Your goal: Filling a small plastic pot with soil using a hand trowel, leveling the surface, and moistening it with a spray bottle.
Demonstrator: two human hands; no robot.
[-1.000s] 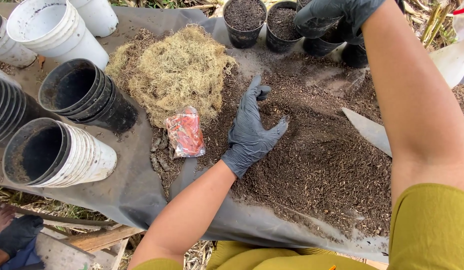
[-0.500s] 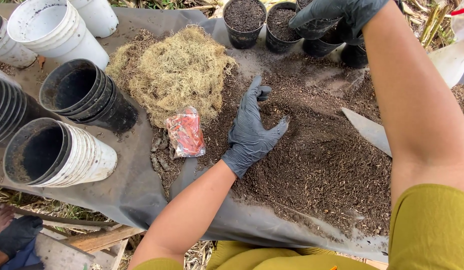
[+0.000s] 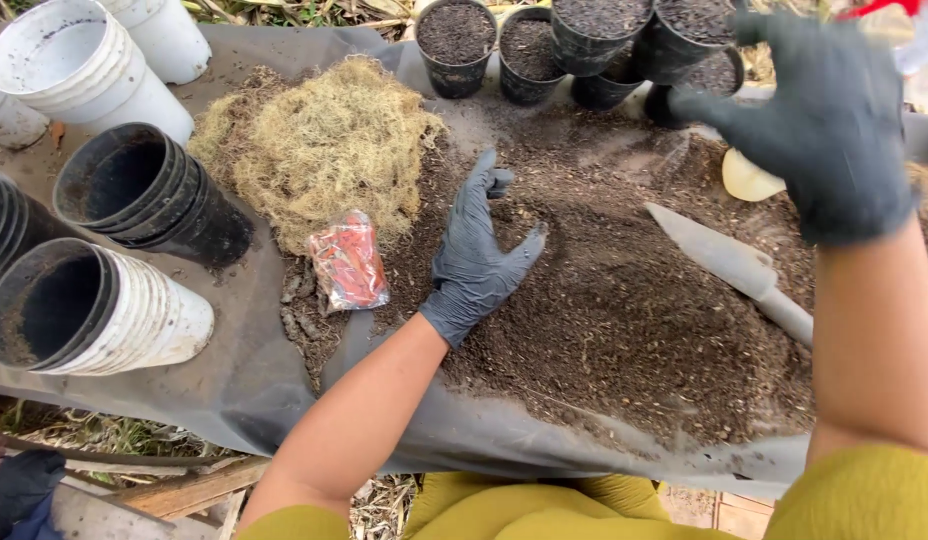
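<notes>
My left hand (image 3: 476,255), in a dark glove, rests flat with fingers apart on the edge of a heap of dark soil (image 3: 634,310). My right hand (image 3: 819,125), also gloved, hovers in the air above the right side of the soil, fingers spread, holding nothing. A grey trowel (image 3: 729,265) lies on the soil between the hands. Several small black pots filled with soil (image 3: 544,45) stand at the far edge. A small red plastic packet (image 3: 349,260) lies just left of my left hand.
A pile of dry yellowish moss (image 3: 324,145) sits left of the soil. Stacks of empty white pots (image 3: 69,65) and black pots (image 3: 144,195) lie on the dark sheet (image 3: 254,370) at the left. A pale cream object (image 3: 749,180) lies near the trowel.
My right hand has drawn back from the filled pots at the far edge and now hovers lower over the soil, empty. My left hand has stayed in place.
</notes>
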